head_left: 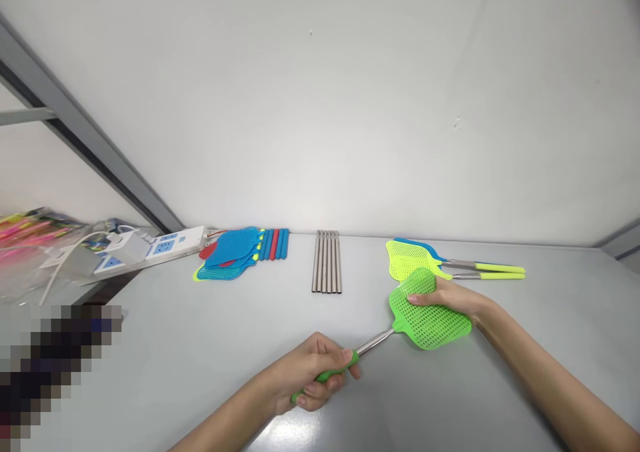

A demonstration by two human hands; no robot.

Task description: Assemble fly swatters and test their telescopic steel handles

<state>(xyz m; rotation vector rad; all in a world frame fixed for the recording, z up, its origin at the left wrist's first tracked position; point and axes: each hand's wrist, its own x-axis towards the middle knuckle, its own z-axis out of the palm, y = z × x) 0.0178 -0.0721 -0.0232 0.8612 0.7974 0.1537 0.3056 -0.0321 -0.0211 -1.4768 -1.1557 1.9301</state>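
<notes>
Left hand [306,367], right hand [450,296]: fingers clasping green perforated plastic flyswatter [431,322]. Silver metal tubes [327,265] by rear edge of bench [200,345].

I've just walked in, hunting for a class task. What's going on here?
A person holds a green swatter: the left grip is closed round its handle, the right grip pinches its head. Two more swatters lie beyond, on the right of the table. Metal rods lie in a row mid-table; overlapping heads and coloured tubes lie on the left.
</notes>
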